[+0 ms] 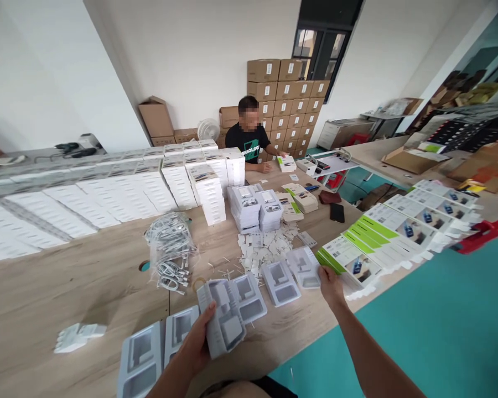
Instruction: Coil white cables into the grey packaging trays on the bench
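My left hand (199,331) is closed around a stack of grey-white plastic insert trays (228,318), tilted above the table. At the right, my right hand (331,287) grips the edge of another plastic tray (304,267), fingers partly hidden, close beside the green and white flat cartons (336,254). Between the hands stand two more trays, one in the middle (280,283) and one partly behind the held stack (249,298). Further trays (141,359) stand at the lower left, partly covered by my left arm.
Bagged white cables (172,249), scattered paper slips (265,249) and filled trays (244,207) lie beyond. White boxes (108,193) line the table's back. A co-worker (249,138) sits opposite, handling a small box (287,163). White adapters (78,336) lie at left.
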{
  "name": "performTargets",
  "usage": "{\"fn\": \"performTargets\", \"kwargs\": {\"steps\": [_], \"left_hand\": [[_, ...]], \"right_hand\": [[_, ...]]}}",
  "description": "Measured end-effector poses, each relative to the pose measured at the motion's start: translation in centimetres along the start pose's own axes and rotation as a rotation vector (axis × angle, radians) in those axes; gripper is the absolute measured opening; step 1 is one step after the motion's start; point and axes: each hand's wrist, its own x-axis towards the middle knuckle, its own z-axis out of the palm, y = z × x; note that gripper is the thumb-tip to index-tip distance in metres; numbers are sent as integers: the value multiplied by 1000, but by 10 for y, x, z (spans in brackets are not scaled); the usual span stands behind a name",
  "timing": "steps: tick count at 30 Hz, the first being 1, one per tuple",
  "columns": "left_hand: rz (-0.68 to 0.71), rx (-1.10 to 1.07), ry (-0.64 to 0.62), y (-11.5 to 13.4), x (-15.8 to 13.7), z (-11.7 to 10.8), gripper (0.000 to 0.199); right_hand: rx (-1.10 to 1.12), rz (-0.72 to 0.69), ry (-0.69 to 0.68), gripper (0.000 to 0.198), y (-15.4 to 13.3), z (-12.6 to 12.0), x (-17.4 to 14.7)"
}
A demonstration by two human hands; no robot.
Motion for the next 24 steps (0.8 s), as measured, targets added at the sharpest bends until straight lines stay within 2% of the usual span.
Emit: {"fn": "performTargets", "kwargs": {"steps": [5, 9, 12, 14, 15, 18, 20, 22, 24], "left_hand": [[-27, 16, -25, 14, -32, -27, 66], [-15, -5, 69, 19, -59, -52, 67], [27, -28, 163, 11, -70, -63, 66], [66, -44, 215, 0, -73, -67, 64], [92, -49, 239, -6, -73, -67, 64], [227, -7, 335, -25, -72, -71, 66], [330, 52, 367, -31, -75, -78, 71], [398, 92, 358, -29, -83, -89, 71], [420, 98, 343, -19, -97, -106, 66]], "right_hand": [[-8, 58, -96, 43, 14, 22, -1], [-83, 108, -110, 46, 16, 22, -4], [-117, 34, -106, 46, 3, 24, -27], [-47, -16, -232, 44, -22, 35, -64], [27, -12, -350, 42, -40, 43, -89], [295, 24, -819, 34, -107, 74, -183], [449, -78, -1083, 28, -152, 93, -247], [540, -146, -1194, 23, -188, 110, -300], [619, -112, -1230, 10, -209, 127, -338]]}}
